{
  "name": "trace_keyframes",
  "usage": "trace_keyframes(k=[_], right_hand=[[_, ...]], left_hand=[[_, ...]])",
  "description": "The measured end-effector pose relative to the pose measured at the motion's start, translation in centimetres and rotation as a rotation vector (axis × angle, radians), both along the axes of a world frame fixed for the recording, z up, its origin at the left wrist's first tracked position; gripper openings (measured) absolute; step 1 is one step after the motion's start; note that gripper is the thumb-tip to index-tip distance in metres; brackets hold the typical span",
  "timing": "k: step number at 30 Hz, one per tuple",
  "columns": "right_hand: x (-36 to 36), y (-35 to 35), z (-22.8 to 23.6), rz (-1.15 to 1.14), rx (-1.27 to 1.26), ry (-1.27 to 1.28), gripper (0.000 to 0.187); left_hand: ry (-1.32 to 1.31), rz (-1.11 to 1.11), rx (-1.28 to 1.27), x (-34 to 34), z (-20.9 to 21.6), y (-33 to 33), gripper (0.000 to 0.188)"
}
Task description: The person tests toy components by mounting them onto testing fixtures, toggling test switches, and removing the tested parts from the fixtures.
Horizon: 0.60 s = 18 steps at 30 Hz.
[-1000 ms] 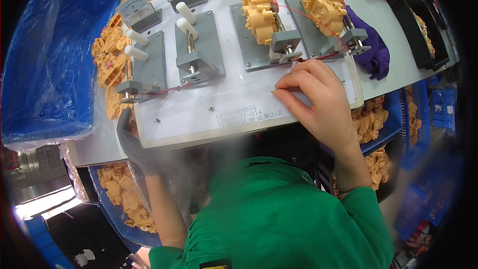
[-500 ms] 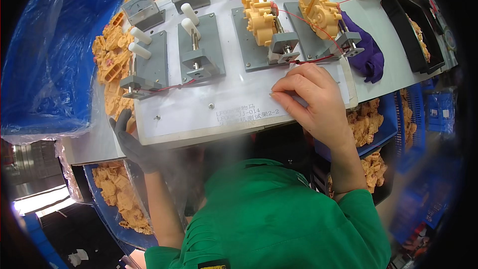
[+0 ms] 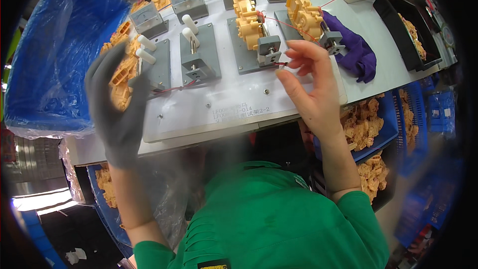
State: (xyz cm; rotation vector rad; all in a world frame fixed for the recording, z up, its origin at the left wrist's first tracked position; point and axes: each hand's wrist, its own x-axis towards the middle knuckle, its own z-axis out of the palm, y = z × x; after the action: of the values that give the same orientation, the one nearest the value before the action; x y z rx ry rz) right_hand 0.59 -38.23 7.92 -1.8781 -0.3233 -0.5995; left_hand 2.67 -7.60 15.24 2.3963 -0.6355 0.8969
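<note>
Pinching a red wire (image 3: 280, 64) beside grey clamps (image 3: 200, 55), right hand (image 3: 311, 87); gloved left hand (image 3: 117, 107) spread open.

The left hand (image 3: 115, 114) wears a dark grey glove; the right hand (image 3: 311, 87) is bare. The sleeves (image 3: 279, 229) are bright green. On the white surface (image 3: 239, 104) lie grey metal fixture plates (image 3: 199, 55) with white lever knobs (image 3: 188, 22) and yellow-orange plastic gear housings (image 3: 248, 20). Thin red wires (image 3: 172, 88) run across the white. The meters (image 3: 188, 0) are grey with pale dials. A purple cloth (image 3: 356, 52) lies beside a black tray (image 3: 403, 35). The bag (image 3: 55, 55) is glossy blue; the bins (image 3: 393, 119) are blue, filled with orange parts (image 3: 366, 122)
</note>
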Motion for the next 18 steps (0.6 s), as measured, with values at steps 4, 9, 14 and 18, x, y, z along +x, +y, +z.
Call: trace_keyframes(k=[4, 9, 14, 18], right_hand=[[0.5, 0.9, 0.1, 0.124, 0.064, 0.032, 0.039], [0.4, 0.3, 0.2, 0.234, 0.085, 0.003, 0.027], [0.4, 0.4, 0.1, 0.232, 0.072, -0.068, 0.030], [-0.2, 0.1, 0.0, 0.131, -0.036, -0.058, 0.036]], left_hand=[[0.013, -0.342, 0.418, 5.9, 2.9, -6.3, 0.058], [0.021, -0.559, 0.770, 10.5, 2.9, -12.8, 0.034], [-0.091, -0.465, 1.012, 10.3, 4.8, -14.4, 0.014], [-0.283, -0.180, 0.615, 6.7, 9.5, -6.7, 0.051]])
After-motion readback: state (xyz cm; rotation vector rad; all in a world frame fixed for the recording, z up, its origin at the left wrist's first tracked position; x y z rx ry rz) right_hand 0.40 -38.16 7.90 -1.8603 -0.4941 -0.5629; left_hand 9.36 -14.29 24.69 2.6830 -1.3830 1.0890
